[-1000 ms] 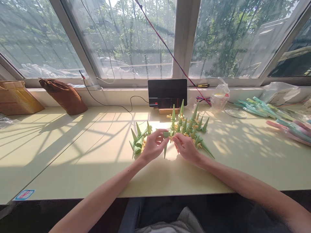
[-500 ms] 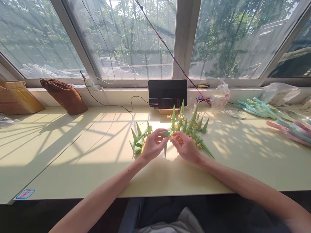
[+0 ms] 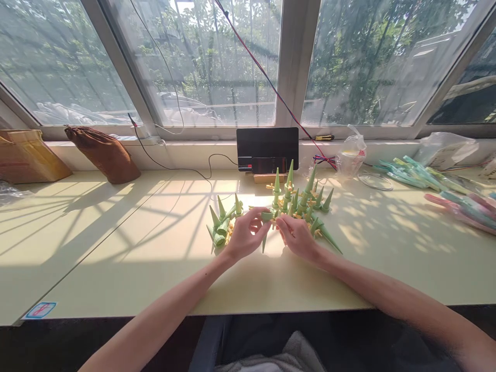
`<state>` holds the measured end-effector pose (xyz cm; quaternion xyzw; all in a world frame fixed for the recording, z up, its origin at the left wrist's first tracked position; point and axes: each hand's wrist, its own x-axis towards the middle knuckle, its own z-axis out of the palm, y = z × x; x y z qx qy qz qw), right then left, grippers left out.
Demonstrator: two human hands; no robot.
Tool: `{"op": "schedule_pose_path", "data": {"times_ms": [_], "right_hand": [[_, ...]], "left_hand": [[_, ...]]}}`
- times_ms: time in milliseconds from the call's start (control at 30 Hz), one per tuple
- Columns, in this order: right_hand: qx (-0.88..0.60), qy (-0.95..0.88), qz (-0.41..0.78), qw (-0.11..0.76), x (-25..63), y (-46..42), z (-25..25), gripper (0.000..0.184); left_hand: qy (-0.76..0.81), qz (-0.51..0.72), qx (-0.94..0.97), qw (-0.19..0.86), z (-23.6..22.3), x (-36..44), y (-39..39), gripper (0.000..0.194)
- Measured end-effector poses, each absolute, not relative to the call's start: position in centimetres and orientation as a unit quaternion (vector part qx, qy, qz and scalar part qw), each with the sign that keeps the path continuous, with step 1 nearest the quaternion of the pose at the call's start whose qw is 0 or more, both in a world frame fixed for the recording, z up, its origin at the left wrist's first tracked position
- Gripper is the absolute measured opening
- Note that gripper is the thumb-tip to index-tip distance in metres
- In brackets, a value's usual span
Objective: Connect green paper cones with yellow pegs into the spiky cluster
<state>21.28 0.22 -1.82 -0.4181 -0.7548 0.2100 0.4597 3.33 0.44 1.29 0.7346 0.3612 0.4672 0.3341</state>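
Note:
Between the fingers and thumb of my left hand [image 3: 248, 232] is a small green plastic piece [image 3: 267, 216], held just above the table. My right hand [image 3: 296, 235] is closed in a pinch close to that piece; the tiny thing at its fingertips is mostly hidden. A green cone [image 3: 264, 243] points down below the held piece. Behind my right hand stands a cluster of green cones [image 3: 310, 183] with small yellow pegs. Left of my left hand lie more green cones [image 3: 220, 227], some upright and some on their side.
A black tablet [image 3: 267, 147] leans on a small stand [image 3: 268, 178] at the back. A brown drawstring bag [image 3: 104, 157] and a cardboard box [image 3: 33, 155] stand far left. At right are a plastic-wrapped cup [image 3: 351, 155] and bagged coloured pieces [image 3: 416, 173]. A thin cable [image 3: 170, 168] crosses the back.
The green piece in my left hand has tilted and shifted slightly right. My right fingers have drawn in closer together. The cones on the table stay where they were.

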Motion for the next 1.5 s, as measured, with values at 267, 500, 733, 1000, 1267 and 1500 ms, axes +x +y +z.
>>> {"op": "schedule_pose_path", "data": {"times_ms": [267,500,733,1000,1267,1500], "right_hand": [[-0.421,-0.748,0.213,0.466,21.29,0.14,-1.71,0.044],[-0.405,-0.726,0.244,0.500,21.04,-0.09,-1.63,0.022],[-0.414,-0.738,0.235,0.478,21.09,-0.06,-1.46,0.022],[-0.409,-0.755,0.209,0.468,21.36,0.03,-1.60,0.035],[-0.412,-0.756,0.198,0.468,21.31,0.17,-1.69,0.041],[-0.406,-0.729,0.235,0.498,21.14,-0.01,-1.60,0.017]], "left_hand": [[0.367,0.469,0.725,0.347,1.25,3.43,0.43,0.026],[0.388,0.477,0.675,0.408,1.44,3.50,0.55,0.026],[0.377,0.475,0.703,0.371,1.17,3.32,0.71,0.025],[0.355,0.468,0.742,0.322,1.06,3.34,0.62,0.026],[0.358,0.468,0.735,0.335,1.06,3.40,0.59,0.026],[0.389,0.471,0.672,0.418,1.43,3.54,0.69,0.027]]}}
